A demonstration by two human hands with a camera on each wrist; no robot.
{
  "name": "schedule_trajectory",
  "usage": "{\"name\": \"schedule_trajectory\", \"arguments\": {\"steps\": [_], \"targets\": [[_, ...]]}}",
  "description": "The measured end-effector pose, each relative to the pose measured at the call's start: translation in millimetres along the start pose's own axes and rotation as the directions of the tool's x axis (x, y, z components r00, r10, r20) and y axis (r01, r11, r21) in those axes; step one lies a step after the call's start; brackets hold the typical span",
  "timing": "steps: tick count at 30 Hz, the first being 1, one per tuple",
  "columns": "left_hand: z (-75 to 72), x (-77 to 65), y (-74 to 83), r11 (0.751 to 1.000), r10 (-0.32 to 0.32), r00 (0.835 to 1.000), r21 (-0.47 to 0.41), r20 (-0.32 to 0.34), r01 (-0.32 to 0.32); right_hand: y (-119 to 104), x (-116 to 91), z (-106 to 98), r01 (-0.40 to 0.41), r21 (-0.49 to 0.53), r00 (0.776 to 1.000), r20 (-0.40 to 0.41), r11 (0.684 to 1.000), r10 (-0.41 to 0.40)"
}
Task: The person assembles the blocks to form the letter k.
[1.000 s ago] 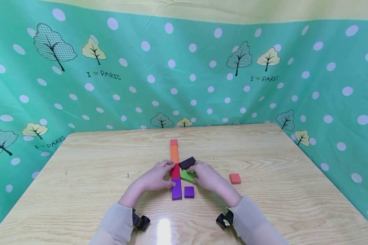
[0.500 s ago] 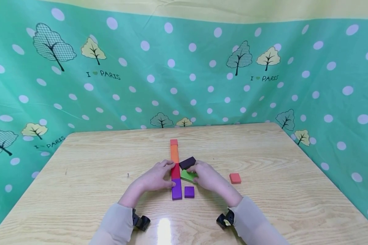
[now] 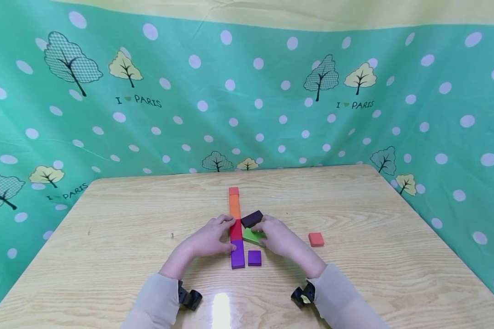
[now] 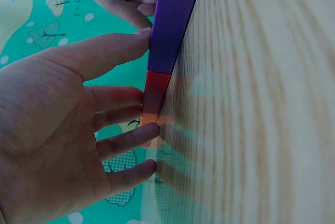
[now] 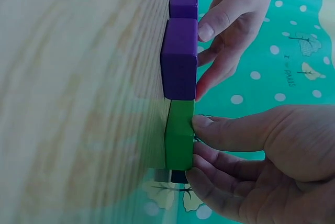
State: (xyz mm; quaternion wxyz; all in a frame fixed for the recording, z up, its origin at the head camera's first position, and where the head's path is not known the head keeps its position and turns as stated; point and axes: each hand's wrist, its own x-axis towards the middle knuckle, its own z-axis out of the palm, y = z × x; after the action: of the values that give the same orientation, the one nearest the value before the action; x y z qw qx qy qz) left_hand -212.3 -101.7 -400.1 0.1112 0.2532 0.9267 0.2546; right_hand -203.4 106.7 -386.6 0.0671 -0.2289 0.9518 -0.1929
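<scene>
A straight row of blocks runs away from me: a purple block (image 3: 237, 257), a red block (image 3: 235, 231), an orange block (image 3: 234, 206) and a small light-red block (image 3: 233, 191) at the far end. My left hand (image 3: 207, 237) touches the row's left side, thumb at the purple block and forefinger by the red one, fingers extended. To the right of the row, my right hand (image 3: 277, 235) pinches a green block (image 5: 179, 135) between thumb and fingers, hiding part of it. Just beyond it, a black block (image 3: 252, 219) lies at an angle, its left corner close to the row.
A small purple block (image 3: 254, 257) sits right of the row's near end. Farther right lies a light-red square block (image 3: 316, 239). The wooden table (image 3: 127, 246) is backed by a green dotted cloth (image 3: 247, 91). Each wrist carries a small black camera.
</scene>
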Motion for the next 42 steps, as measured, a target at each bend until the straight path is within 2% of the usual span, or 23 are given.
{"name": "schedule_trajectory", "arguments": {"steps": [12, 18, 23, 30, 42], "targets": [[1.7, 1.7, -1.4, 1.0, -0.01, 1.0, 0.009, -0.006, 0.01, 0.9, 0.3, -0.7, 0.042, -0.02, 0.999, -0.026, 0.999, -0.043], [1.7, 1.4, -1.1, 1.0, -0.009, 1.0, 0.017, -0.002, 0.009, -6.0, -5.4, -5.1, 0.065, -0.021, 0.997, -0.04, 0.998, -0.066], [0.4, 0.7, 0.1, 1.0, -0.014, 1.0, 0.005, 0.005, 0.014, -12.9, -10.7, -8.7, 0.087, -0.011, 0.996, 0.025, 0.996, -0.087], [-0.2, 0.5, -0.2, 1.0, -0.02, 1.0, 0.0, 0.002, 0.02, -13.2, -12.9, -7.6, 0.13, 0.0, 0.982, 0.141, 0.992, -0.128], [-0.9, -0.5, 0.4, 1.0, -0.023, 1.0, -0.014, 0.001, 0.023, -12.4, -14.1, -5.8, 0.131, -0.009, 0.977, 0.172, 0.991, -0.127]]}}
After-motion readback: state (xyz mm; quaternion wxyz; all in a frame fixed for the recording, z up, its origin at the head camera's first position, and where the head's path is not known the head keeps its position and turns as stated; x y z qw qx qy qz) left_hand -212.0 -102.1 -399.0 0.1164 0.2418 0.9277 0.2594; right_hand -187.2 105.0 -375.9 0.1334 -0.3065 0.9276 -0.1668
